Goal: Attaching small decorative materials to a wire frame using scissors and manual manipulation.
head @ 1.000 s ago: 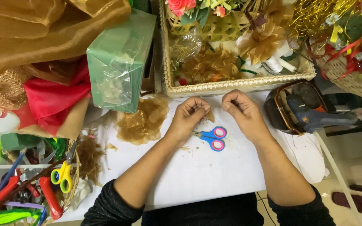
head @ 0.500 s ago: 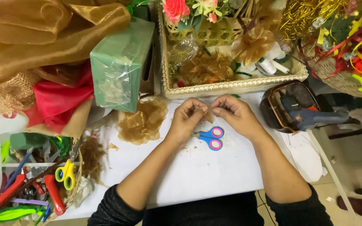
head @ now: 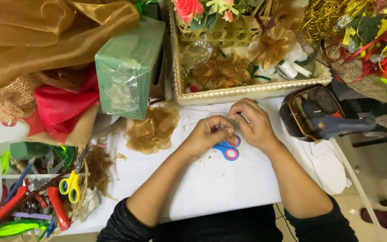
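Observation:
My left hand [head: 209, 133] and my right hand [head: 252, 122] meet fingertip to fingertip over the white table [head: 229, 188], pinching something very small and thin between them; what it is I cannot make out. Small scissors with blue and pink handles [head: 229, 150] lie on the table right under my hands, partly hidden by them. A crumpled piece of gold mesh fabric [head: 154, 129] lies just left of my left hand.
A woven tray [head: 247, 92] of gold ribbon flowers, thread spools and artificial flowers stands behind my hands. A green wrapped box [head: 128, 67] and gold and red fabrics are at the left. A basket with yellow-handled scissors [head: 70, 187] sits front left. A blue glue gun [head: 337, 123] rests in a dark bowl at the right.
My hands have drawn closer together and shifted slightly right; the fingertips now touch, and they cover more of the blue and pink scissors.

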